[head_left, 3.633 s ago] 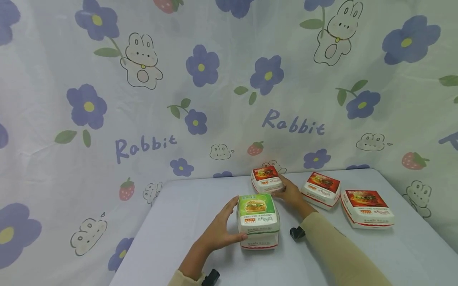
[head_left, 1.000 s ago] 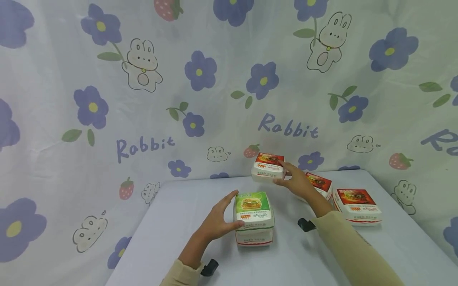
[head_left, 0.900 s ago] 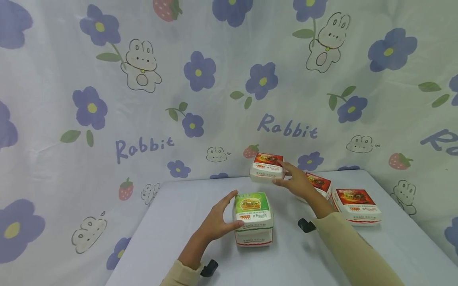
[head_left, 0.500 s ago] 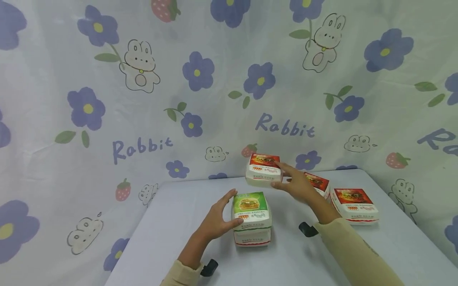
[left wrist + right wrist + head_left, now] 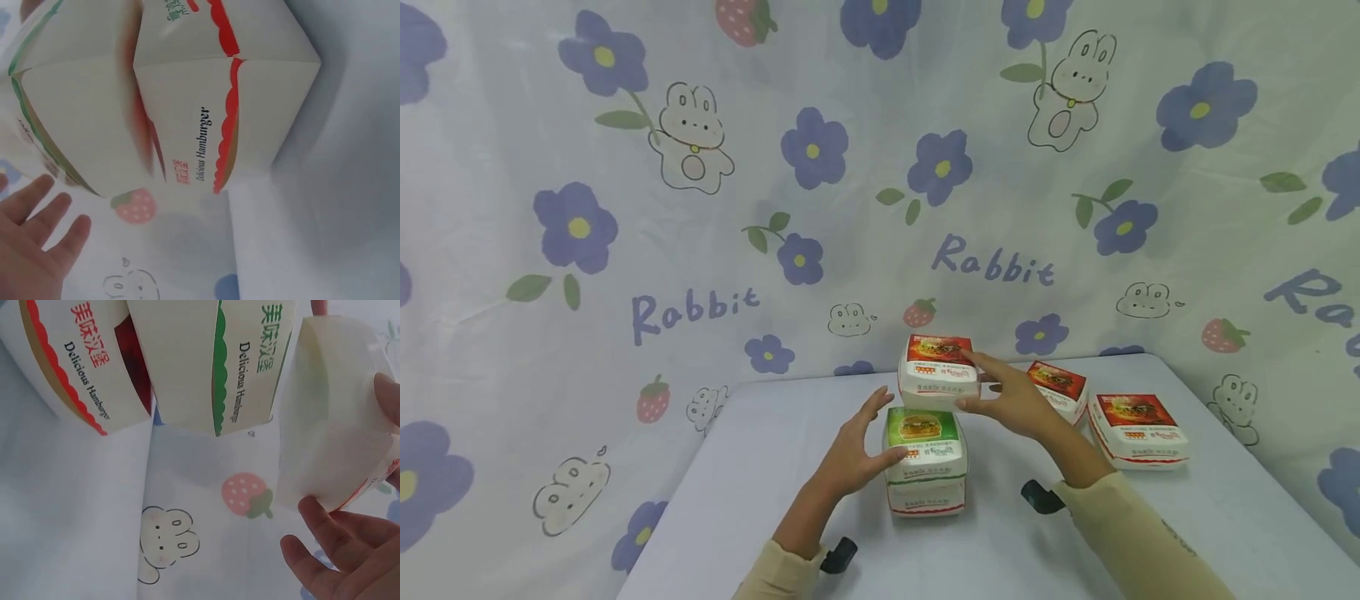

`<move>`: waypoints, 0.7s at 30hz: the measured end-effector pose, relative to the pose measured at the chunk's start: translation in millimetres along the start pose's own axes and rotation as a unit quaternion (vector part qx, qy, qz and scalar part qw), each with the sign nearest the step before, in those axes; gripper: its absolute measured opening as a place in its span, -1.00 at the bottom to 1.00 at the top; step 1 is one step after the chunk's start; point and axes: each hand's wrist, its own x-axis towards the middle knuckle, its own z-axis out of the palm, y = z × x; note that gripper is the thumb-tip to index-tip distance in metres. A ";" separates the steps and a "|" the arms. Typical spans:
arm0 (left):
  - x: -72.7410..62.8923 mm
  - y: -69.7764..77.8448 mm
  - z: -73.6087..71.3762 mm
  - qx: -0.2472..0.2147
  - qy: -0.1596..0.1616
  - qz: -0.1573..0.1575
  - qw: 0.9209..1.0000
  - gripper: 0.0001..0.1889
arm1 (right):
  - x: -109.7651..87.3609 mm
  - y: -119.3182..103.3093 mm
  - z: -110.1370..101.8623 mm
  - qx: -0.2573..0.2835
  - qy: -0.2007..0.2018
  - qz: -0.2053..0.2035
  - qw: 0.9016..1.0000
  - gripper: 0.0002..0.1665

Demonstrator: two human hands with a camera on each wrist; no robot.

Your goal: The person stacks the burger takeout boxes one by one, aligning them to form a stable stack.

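Two hamburger boxes stand stacked near the middle of the table: a green-topped box [image 5: 925, 450] above a red-trimmed white one [image 5: 927, 500]. Just over the stack's back part is a red-topped hamburger box [image 5: 938, 371], gripped at its right side by my right hand [image 5: 1018, 400]. The right wrist view shows that box's pale underside [image 5: 306, 419] raised beside the green-trimmed box [image 5: 187, 362]. My left hand [image 5: 850, 454] curves loosely along the stack's left side, thumb at the front corner. In the left wrist view its spread fingers [image 5: 44, 222] extend beside the upper box.
Two more red-topped hamburger boxes rest to the right, one farther back [image 5: 1056, 387] and one nearer [image 5: 1138, 429]. A white table [image 5: 722, 500] bears everything. Behind it hangs a curtain [image 5: 850, 92] with flowers, rabbits and strawberries. A small black camera is at each wrist.
My right hand took the red-topped box up from the table behind the stack, and has moved it left and down over the green-topped box. My left hand has stayed beside the stack.
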 end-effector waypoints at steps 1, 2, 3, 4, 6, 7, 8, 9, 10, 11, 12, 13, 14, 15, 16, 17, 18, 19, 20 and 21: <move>0.7 0.5 -0.4 0.001 0.004 0.002 1.000 -0.03 | -0.9 -0.7 0.5 0.000 -0.001 0.001 1.000 0.11; 1.4 0.9 -0.9 0.001 0.006 0.005 1.000 -0.03 | -1.9 -1.5 0.8 0.001 -0.003 0.001 1.000 0.11; 2.0 1.2 -1.3 0.002 0.008 0.005 1.000 -0.02 | -2.6 -2.0 1.2 0.001 -0.005 -0.003 1.000 0.11; 2.6 1.2 -1.5 0.004 0.009 0.005 1.000 -0.02 | -3.5 -2.9 1.5 0.001 -0.007 -0.005 1.000 0.10; 3.9 1.1 -2.0 0.007 0.011 0.004 1.000 -0.01 | -5.1 -4.3 2.2 -0.001 -0.010 -0.009 1.000 0.10; 4.3 1.1 -2.3 0.008 0.011 0.003 1.000 -0.01 | -5.8 -5.3 2.6 -0.002 -0.012 -0.013 1.000 0.09; 4.9 1.0 -2.6 0.010 0.011 0.001 1.000 -0.01 | -6.4 -6.3 2.9 -0.002 -0.013 -0.016 1.000 0.08; 5.4 1.0 -3.0 0.013 0.013 -0.002 1.000 -0.01 | -7.0 -6.8 3.2 -0.003 -0.016 -0.022 1.000 0.08; 5.9 1.2 -3.5 0.015 0.014 -0.004 1.000 0.00 | -7.7 -7.6 3.4 -0.001 -0.018 -0.027 0.999 0.07; 6.5 1.5 -4.1 0.017 0.016 -0.005 1.000 0.00 | -8.3 -8.6 3.6 0.001 -0.019 -0.032 0.999 0.06; 7.1 1.9 -4.8 0.019 0.019 -0.005 1.000 0.00 | -8.9 -9.6 3.8 0.005 -0.021 -0.037 0.999 0.06; 7.7 2.2 -5.4 0.020 0.021 -0.004 1.000 0.00 | -9.7 -10.6 3.8 0.008 -0.022 -0.042 0.999 0.05; 8.1 2.7 -6.2 0.021 0.023 -0.004 1.000 0.00 | -10.4 -11.5 3.8 0.013 -0.025 -0.048 0.998 0.05; 8.4 3.3 -7.1 0.021 0.025 -0.004 0.999 0.00 | -11.0 -12.4 3.9 0.017 -0.027 -0.052 0.998 0.04; 8.5 3.6 -7.7 0.023 0.027 -0.004 0.999 0.00 | -11.7 -13.5 3.9 0.021 -0.030 -0.055 0.998 0.04; 8.5 3.7 -8.2 0.024 0.028 -0.004 0.999 -0.01 | -12.2 -14.5 4.0 0.023 -0.031 -0.056 0.998 0.04; 8.3 3.8 -8.7 0.024 0.028 -0.006 0.999 -0.01 | -12.8 -15.5 3.9 0.023 -0.032 -0.058 0.998 0.04; 8.2 3.7 -9.0 0.026 0.027 -0.008 0.999 -0.02 | -13.2 -16.3 4.1 0.022 -0.033 -0.058 0.997 0.05; 7.8 3.9 -9.5 0.027 0.027 -0.011 0.999 -0.03 | -13.5 -17.2 4.3 0.022 -0.034 -0.059 0.997 0.05; 7.6 4.2 -9.7 0.027 0.028 -0.015 0.999 -0.03 | -13.9 -18.1 4.7 0.020 -0.035 -0.060 0.997 0.05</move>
